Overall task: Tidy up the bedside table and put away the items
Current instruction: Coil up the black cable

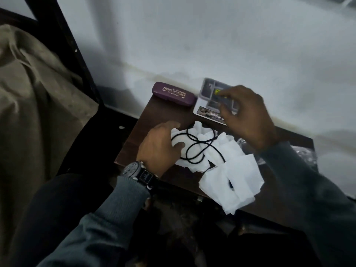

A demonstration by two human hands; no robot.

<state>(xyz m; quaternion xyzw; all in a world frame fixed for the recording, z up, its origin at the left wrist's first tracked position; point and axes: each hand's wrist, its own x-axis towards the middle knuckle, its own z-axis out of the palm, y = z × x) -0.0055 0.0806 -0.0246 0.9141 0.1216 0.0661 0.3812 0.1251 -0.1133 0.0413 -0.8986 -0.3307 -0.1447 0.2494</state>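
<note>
Left hand [159,145] curls thumb and fingers round crumpled white tissues [237,178] tangled with a black cable [192,162] mid-desk [146,112]; right hand [248,116], blurred, hovers at a grey box [209,87] near a purple glasses case [174,94], and I cannot tell its grip

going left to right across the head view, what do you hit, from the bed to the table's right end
beige bedding → left hand, gripping the white tissues → black cable → right hand → clear plastic. The purple glasses case is left out: it overlaps the left hand.
</note>
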